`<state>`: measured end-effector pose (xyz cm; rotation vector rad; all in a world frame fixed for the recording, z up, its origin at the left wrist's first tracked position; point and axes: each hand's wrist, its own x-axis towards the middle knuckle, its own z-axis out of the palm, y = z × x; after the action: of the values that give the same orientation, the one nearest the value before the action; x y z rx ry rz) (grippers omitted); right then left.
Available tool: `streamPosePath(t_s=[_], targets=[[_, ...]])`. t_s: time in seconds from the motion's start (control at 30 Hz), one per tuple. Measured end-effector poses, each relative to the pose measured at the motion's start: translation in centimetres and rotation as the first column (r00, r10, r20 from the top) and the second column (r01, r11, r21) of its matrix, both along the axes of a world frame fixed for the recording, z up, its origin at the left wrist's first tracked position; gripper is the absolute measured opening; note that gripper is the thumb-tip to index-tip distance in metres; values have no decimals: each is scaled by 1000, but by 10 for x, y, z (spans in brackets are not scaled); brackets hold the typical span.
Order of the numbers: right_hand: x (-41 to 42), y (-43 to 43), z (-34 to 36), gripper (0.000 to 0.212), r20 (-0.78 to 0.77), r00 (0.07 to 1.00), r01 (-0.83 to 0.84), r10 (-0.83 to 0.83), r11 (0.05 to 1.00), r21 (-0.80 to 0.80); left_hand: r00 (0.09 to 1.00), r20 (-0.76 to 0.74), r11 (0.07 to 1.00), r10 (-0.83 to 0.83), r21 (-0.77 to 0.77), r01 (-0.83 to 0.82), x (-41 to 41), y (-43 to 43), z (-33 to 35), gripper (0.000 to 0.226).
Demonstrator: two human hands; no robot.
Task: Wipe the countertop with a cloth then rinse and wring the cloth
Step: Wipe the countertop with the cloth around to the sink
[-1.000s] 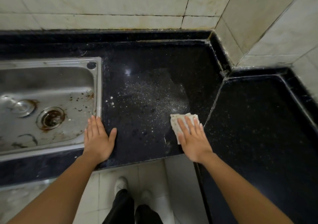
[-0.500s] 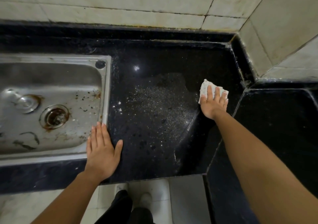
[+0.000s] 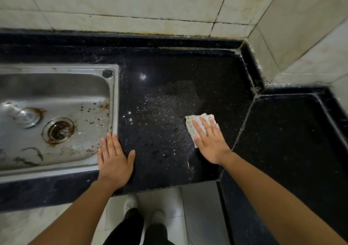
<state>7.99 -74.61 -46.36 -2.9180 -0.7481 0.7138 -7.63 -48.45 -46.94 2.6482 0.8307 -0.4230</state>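
A folded white cloth (image 3: 192, 124) lies flat on the black speckled countertop (image 3: 162, 141), right of its middle. My right hand (image 3: 211, 141) presses down on the cloth with fingers spread, covering its near half. My left hand (image 3: 114, 158) rests flat and empty on the counter at the near right corner of the steel sink (image 3: 56, 71), fingertips touching the sink rim. White specks and a dull wet patch show on the counter between the hands.
The sink basin is stained, with a rusty drain (image 3: 59, 130). Tiled walls (image 3: 131, 5) enclose the back and right. A second black counter section (image 3: 286, 137) angles off to the right. Below the counter edge are floor tiles and my shoes (image 3: 131, 202).
My right hand has drawn the cloth back from the far right corner toward me and slightly left. My left hand has stayed planted by the sink corner.
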Motion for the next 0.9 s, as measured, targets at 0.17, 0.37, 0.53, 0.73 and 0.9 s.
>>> streamPosePath(t_s=[0.17,0.37,0.53,0.73,0.9], targets=[[-64,17,-2,63,2,999,-50,50,998,38,1000,1,1000,-7,-17,7,1,1,0,78],[-105,37,-4,55,20,992,-125,124,989,79,999,-20,998,-33,-47,32,0,5,1,79],[-97,-17,-4,59,52,994,-98,96,995,30,998,-12,996,-65,-58,64,-3,8,0,79],[-97,-55,-14,67,130,927,367,-352,923,-113,997,-4,995,-73,-62,73,-4,8,-3,80],[-121,-1,-49,98,65,930,366,-360,925,-102,997,-6,994,-72,-86,71,-3,9,-4,80]])
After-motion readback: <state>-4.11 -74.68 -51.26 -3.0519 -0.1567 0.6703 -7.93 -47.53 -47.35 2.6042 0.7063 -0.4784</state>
